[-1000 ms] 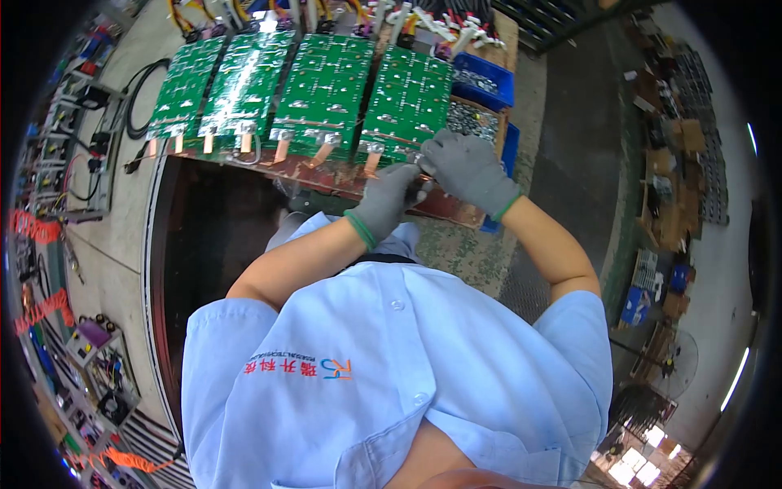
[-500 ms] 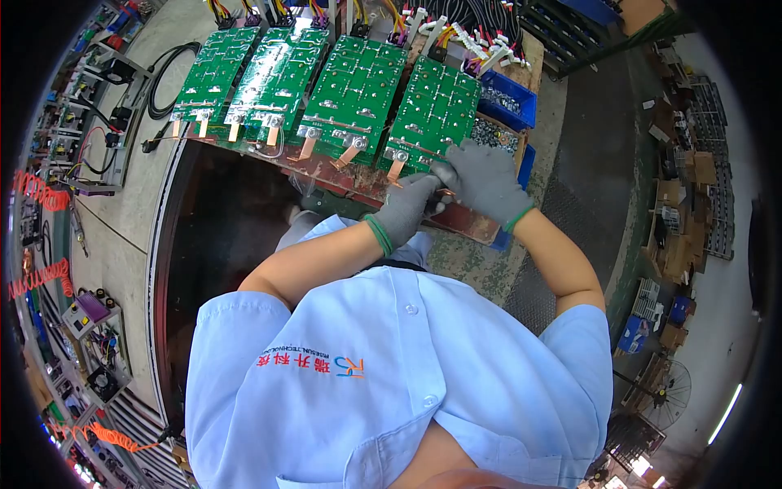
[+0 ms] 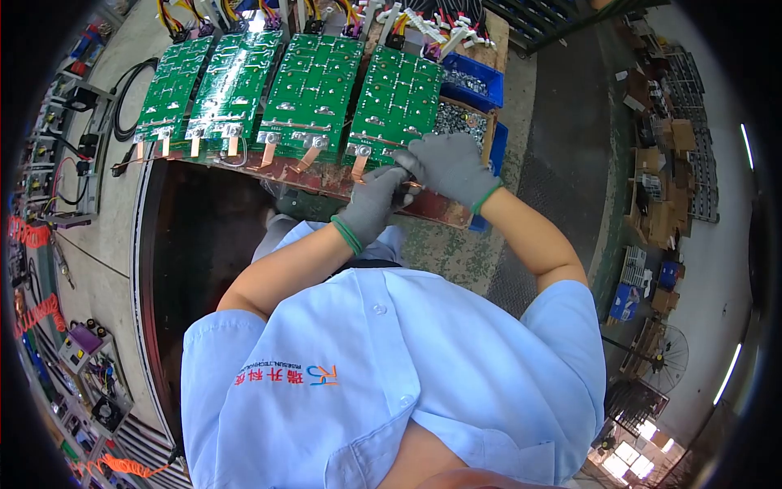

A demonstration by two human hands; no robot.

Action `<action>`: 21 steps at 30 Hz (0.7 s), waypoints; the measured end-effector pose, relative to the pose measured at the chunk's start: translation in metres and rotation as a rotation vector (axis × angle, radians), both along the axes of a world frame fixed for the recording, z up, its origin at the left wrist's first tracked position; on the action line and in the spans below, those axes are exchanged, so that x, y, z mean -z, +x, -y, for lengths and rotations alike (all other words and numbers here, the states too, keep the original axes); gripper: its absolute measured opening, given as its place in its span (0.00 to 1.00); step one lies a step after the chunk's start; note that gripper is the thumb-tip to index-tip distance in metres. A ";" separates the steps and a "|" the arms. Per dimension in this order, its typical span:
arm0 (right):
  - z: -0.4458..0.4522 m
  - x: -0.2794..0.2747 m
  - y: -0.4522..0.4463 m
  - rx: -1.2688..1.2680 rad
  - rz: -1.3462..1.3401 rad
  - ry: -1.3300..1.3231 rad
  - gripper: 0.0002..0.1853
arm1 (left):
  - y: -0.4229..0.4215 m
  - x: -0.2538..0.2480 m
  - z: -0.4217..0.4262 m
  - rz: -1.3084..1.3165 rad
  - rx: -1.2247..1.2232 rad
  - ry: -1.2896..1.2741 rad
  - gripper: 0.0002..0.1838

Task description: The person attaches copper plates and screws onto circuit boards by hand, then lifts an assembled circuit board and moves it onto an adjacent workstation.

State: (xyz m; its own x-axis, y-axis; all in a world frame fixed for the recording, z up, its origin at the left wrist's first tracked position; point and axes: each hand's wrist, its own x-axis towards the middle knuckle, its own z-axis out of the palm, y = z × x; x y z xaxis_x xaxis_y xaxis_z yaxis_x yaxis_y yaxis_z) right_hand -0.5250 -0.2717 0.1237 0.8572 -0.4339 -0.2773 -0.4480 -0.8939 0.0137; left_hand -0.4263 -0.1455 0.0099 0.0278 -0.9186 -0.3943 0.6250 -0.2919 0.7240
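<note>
My left hand (image 3: 375,204), in a grey glove, is closed at the bench's front edge, below the rightmost green circuit board (image 3: 397,98). Against its fingertips, my right hand (image 3: 452,167), gloved too, is closed with its fingers curled. A small copper-coloured piece (image 3: 414,185) shows between the hands; most of it is hidden by the gloves, and which hand grips it is unclear. Copper tabs, such as the one (image 3: 359,169) beside my left hand, stick out from the boards' lower edges. More boards (image 3: 309,98) lie in a row to the left.
Blue bins (image 3: 472,80) of small metal parts and an open box of hardware (image 3: 460,119) stand right of the boards. Wires with white connectors (image 3: 444,33) lie behind. A black cable (image 3: 122,106) curls at the left. Shelves with cardboard boxes (image 3: 672,179) stand far right.
The whole view has shifted with the head, first one way and then back. Both hands stay together at the bench edge, with slight changes in how the fingers lie.
</note>
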 end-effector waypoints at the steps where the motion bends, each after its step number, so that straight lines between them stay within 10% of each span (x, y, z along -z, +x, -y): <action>1: 0.001 0.003 -0.001 -0.014 0.069 -0.034 0.20 | 0.000 0.001 -0.002 0.224 -0.022 -0.152 0.16; 6: 0.000 0.002 -0.001 -0.160 0.173 -0.053 0.18 | -0.001 -0.006 0.001 0.373 -0.060 -0.270 0.10; 8: -0.004 -0.009 0.009 0.077 -0.150 0.016 0.16 | 0.003 -0.024 0.006 -0.270 -0.059 0.153 0.09; 14: -0.002 0.002 -0.010 -0.270 0.207 -0.110 0.14 | 0.008 -0.036 0.004 -0.221 -0.023 0.114 0.10; 18: -0.012 -0.011 0.001 0.080 -0.094 0.028 0.14 | 0.003 -0.017 0.003 0.031 -0.006 -0.013 0.11; 21: -0.011 -0.002 -0.004 -0.118 0.210 -0.078 0.13 | 0.001 -0.009 0.005 -0.235 -0.053 0.040 0.11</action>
